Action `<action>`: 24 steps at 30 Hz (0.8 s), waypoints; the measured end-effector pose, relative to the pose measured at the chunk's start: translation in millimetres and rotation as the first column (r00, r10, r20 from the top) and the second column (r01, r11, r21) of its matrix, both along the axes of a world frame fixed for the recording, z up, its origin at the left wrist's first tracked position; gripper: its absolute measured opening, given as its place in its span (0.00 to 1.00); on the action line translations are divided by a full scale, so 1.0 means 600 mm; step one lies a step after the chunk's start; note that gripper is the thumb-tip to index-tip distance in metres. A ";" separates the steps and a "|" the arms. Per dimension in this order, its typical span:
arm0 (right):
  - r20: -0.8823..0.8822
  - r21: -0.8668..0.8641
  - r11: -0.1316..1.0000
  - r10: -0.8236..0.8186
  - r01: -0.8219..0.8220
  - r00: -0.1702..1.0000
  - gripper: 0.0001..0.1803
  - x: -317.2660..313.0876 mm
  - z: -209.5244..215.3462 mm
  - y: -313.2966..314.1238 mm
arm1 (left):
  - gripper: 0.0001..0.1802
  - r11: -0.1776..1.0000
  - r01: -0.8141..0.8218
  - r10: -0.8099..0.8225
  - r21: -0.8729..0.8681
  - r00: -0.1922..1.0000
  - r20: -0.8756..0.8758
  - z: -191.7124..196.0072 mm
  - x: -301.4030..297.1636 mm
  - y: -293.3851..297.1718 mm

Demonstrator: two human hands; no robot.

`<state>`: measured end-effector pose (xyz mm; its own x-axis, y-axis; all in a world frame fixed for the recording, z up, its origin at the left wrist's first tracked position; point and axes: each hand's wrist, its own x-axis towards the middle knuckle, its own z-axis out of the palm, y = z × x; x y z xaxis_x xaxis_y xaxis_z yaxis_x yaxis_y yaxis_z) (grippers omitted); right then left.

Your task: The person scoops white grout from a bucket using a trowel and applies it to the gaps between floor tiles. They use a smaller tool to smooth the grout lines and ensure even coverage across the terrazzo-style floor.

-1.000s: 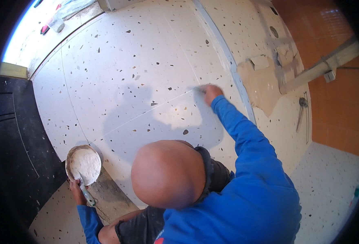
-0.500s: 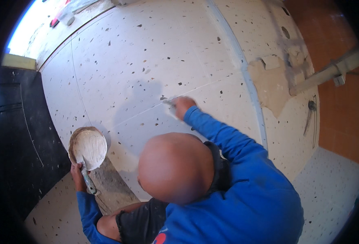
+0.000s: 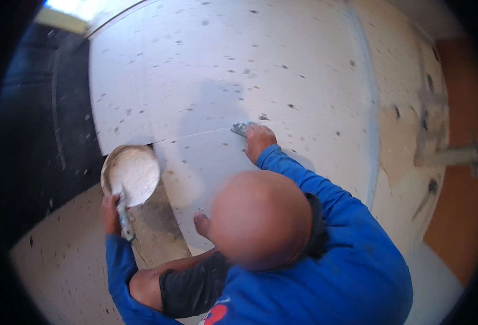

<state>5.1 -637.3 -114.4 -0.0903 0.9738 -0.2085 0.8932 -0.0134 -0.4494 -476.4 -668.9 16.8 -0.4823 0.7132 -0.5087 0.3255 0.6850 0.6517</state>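
My left hand is closed on the edge of a round bucket containing white paste. A putty knife with a worn, smeared handle is gripped against its rim by the same hand. Out in front, my right hand is closed around a small flat scraper, stained grey-white. The scraper touches a pale speckled tile surface at a thin white joint line. My fingers partly cover the scraper, and motion blurs its edge.
Below the bucket lies a rough brown board. A dark panel stands at the left. Farther right are a pale blue strip, a bare tan patch, a pale bar and an orange-brown surface.
The view has turned, shifting the surroundings across the picture. My right hand and the scraper have moved left along the joint line. My left hand still holds the bucket and putty knife.
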 end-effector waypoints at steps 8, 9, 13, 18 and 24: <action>-0.737 -0.311 0.941 -0.148 -0.137 0.659 0.15 -0.028 -0.097 0.034 | 0.13 0.970 0.232 -0.226 0.073 0.970 -0.086 -0.005 0.062 0.087; -0.771 -0.351 0.935 -0.264 -0.041 0.580 0.17 0.026 -0.125 0.035 | 0.16 0.955 0.284 -0.285 -0.085 0.959 -0.003 0.023 0.119 0.146; -0.696 -0.420 0.907 -0.299 -0.034 0.652 0.11 0.050 -0.093 0.019 | 0.17 0.947 0.321 -0.320 -0.007 0.945 0.062 -0.065 0.159 0.154; -0.765 -0.305 0.952 -0.252 0.012 0.593 0.12 0.056 -0.025 0.055 | 0.22 0.996 -0.007 -0.019 0.084 0.953 0.304 -0.201 0.287 0.157; -0.706 -0.260 0.966 -0.182 -0.011 0.684 0.13 0.089 0.036 0.095 | 0.28 0.969 -0.240 0.203 0.057 0.906 0.371 -0.245 0.388 0.161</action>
